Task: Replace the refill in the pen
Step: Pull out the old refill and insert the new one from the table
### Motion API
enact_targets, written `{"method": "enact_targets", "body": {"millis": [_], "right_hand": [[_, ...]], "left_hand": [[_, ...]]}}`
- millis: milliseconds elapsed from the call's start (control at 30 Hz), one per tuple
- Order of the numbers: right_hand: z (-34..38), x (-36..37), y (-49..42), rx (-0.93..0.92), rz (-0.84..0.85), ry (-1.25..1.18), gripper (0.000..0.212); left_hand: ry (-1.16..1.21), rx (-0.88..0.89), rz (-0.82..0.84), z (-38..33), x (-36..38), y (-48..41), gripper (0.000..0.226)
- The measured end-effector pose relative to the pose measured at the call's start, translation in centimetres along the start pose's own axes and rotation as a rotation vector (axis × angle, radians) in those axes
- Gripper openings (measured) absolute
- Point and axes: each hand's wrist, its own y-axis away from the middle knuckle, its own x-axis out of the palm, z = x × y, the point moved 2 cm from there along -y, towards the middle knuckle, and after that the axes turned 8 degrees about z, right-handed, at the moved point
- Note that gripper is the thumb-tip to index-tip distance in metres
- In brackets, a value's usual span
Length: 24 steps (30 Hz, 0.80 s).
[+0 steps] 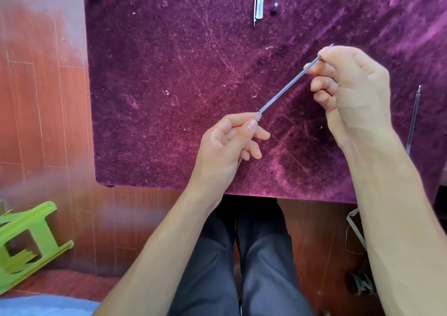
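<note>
Both hands are up over the purple velvet-covered bench (169, 98). The left hand (227, 144) is pinched shut, thumb and forefinger clamped on the clear plastic pen barrel (258, 117), only its threaded end showing past the fingers. A thin, dark-inked refill tube (287, 88) runs slantwise out of that barrel mouth up to the right hand (350, 90), whose fingers are closed tight around its upper end, metal tip poking past. A clear pen cap (259, 6) lies far back; a second slim refill (414, 117) lies at the right edge.
</note>
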Motion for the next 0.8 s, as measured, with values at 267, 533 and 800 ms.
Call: {"method": "enact_targets", "body": {"millis": [267, 533, 800], "right_hand": [[-0.1, -0.6, -0.2, -0.020, 0.010, 0.028, 0.018], [0.7, -0.6, -1.0, -0.063, 0.093, 0.175, 0.017], [0.3, 0.2, -1.5, -0.070, 0.219, 0.207, 0.012]], "left_hand": [[-0.024, -0.013, 0.005, -0.3, 0.2, -0.2, 0.017], [-0.155, -0.041, 0.008, -0.1, 0.4, -0.7, 0.018], [-0.079, -0.026, 0.008, -0.2, 1.1, -1.4, 0.018]]}}
